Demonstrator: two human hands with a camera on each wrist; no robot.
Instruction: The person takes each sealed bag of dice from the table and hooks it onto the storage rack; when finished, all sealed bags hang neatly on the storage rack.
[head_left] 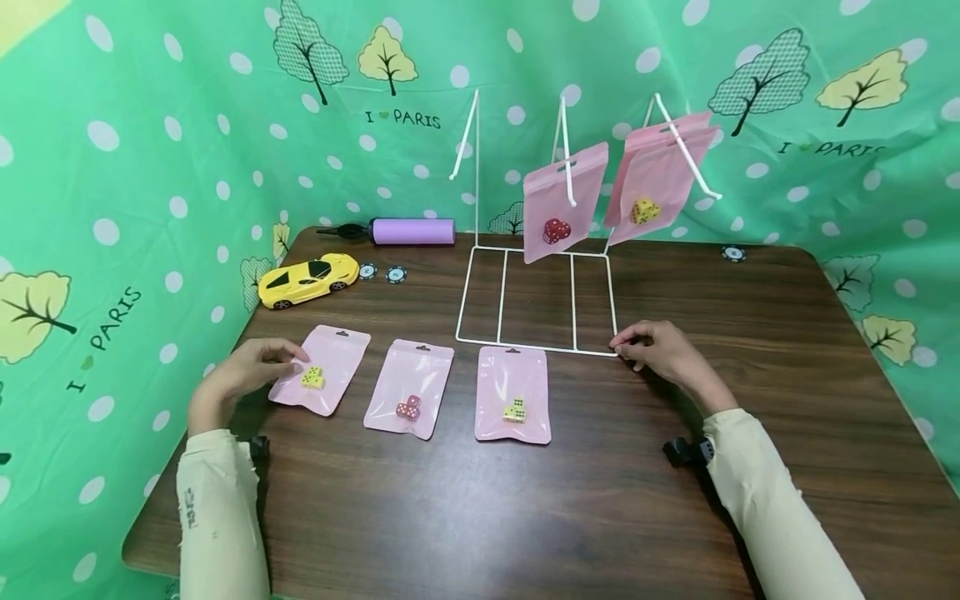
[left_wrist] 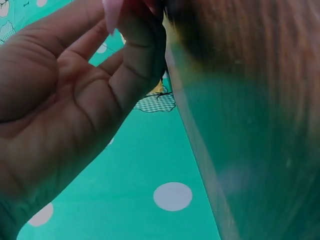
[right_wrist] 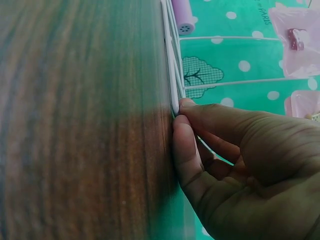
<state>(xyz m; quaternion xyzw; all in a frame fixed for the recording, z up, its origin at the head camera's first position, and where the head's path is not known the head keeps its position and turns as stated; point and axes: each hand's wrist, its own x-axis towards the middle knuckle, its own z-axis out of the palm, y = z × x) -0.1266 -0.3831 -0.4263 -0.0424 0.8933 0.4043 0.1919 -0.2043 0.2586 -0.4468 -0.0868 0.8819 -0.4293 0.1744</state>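
A white wire rack (head_left: 536,347) stands on the table, and my right hand (head_left: 663,354) pinches its front right corner between thumb and fingertips, as the right wrist view also shows. At the left, my left hand (head_left: 251,371) pinches the left edge of a pink bag with yellow dice (head_left: 337,358). In the left wrist view a bit of pink bag (left_wrist: 114,14) shows at the fingertips. Beside it lie a pink bag with red dice (head_left: 420,375) and another with yellow dice (head_left: 512,375). More pink bags (head_left: 585,177) hang from the rack's middle and right hooks.
Behind the left bag are a yellow toy car (head_left: 309,281) and two chips (head_left: 396,275). A purple pump (head_left: 414,231) lies at the back edge. Another chip (head_left: 733,253) is at the back right. The rack's left hook (head_left: 465,137) holds no bag.
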